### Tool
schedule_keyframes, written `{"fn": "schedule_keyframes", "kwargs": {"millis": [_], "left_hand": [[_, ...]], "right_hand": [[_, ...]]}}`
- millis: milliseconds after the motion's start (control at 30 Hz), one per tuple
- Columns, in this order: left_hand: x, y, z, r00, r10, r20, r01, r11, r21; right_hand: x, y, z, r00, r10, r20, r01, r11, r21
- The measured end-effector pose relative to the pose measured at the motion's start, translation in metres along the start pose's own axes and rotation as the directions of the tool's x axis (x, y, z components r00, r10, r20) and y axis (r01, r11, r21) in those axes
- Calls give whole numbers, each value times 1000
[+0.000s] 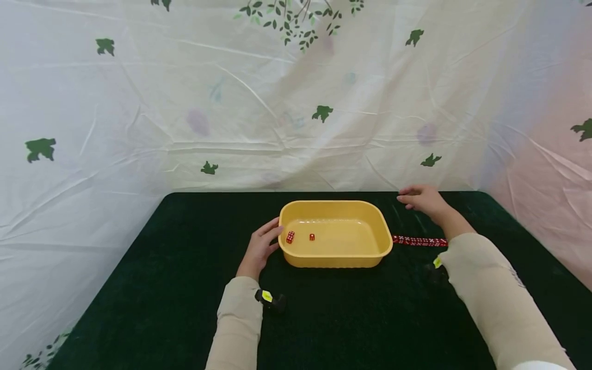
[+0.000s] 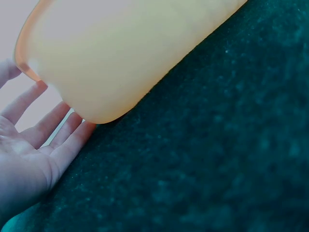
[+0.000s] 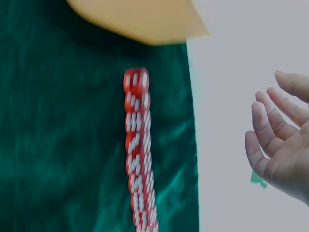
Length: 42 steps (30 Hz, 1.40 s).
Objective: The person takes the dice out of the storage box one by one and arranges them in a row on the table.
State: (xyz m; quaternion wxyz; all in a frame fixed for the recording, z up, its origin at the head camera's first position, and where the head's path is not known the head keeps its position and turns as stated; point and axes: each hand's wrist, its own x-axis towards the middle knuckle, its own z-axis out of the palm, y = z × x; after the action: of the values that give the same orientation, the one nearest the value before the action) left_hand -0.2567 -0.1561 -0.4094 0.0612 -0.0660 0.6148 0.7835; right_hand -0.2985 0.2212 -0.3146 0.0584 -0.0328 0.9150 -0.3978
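A yellow rectangular tub (image 1: 336, 261) stands on the table with a few red dice (image 1: 290, 237) in its left part and a single red die (image 1: 312, 237) beside them. My left hand (image 1: 261, 247) is at the tub's left end. In the left wrist view its nearly straight fingers (image 2: 53, 123) touch the outer wall. My right hand (image 1: 424, 199) is raised beyond a row of red dice (image 1: 420, 241), which runs rightward from the tub's right end. In the right wrist view that hand's fingers are loosely bent with nothing between them.
A dark green cloth (image 1: 185, 308) covers the table. Behind it hangs a pale curtain (image 1: 259, 128) with green leaf prints, which continues along both sides. My right sleeve (image 1: 490, 288) overlaps the right end of the dice row in the head view.
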Motion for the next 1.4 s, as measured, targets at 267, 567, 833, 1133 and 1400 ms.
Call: {"fn": "schedule_keyframes", "kwargs": {"millis": [267, 567, 833, 1133, 1400], "left_hand": [[-3, 3, 1, 1000, 1, 8, -1, 1000, -17], [-3, 3, 1, 1000, 7, 5, -7, 1000, -23], [-2, 1, 2, 1000, 9, -3, -9, 1000, -8], [-3, 2, 1, 1000, 3, -10, -3, 1000, -17], [-3, 2, 3, 1000, -3, -8, 3, 1000, -17]], "right_hand": [[14, -39, 27, 997, -63, 35, 62, 997, 39], [24, -63, 63, 990, -123, 74, 114, 986, 120], [30, -79, 94, 976, -186, 114, 160, 966, 201], [36, -94, 124, 957, -238, 167, 195, 952, 238], [35, -101, 148, 946, -248, 210, 188, 944, 271]]}}
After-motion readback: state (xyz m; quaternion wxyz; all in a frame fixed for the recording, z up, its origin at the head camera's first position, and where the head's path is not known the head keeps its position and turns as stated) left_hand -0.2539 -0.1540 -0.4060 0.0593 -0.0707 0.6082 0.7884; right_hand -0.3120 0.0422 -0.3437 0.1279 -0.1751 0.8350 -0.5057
